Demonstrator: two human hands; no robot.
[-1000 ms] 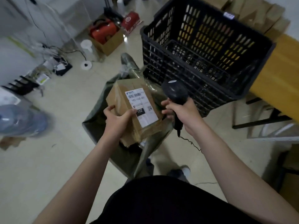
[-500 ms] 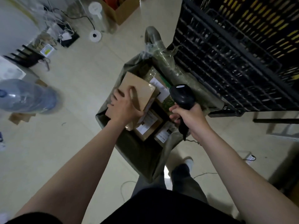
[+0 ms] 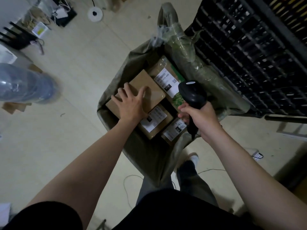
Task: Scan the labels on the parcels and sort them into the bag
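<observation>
A green woven bag stands open on the floor below me. Several brown cardboard parcels lie inside it. My left hand lies flat with spread fingers on the top parcel, whose plain side faces up. Beside it are a parcel with a white label marked 070, a labelled parcel under my wrist, and a smaller labelled one. My right hand grips the handle of a black barcode scanner over the bag's right side.
A large black plastic crate stands right behind the bag. A big water bottle lies at the left. Cables, a router and small boxes sit at the far left. My feet and a thin cable are just below the bag.
My left hand lowered the labelled parcel into the bag, turned it label down, and now lies flat on it. The view dropped toward the bag. The scanner stayed in my right hand.
</observation>
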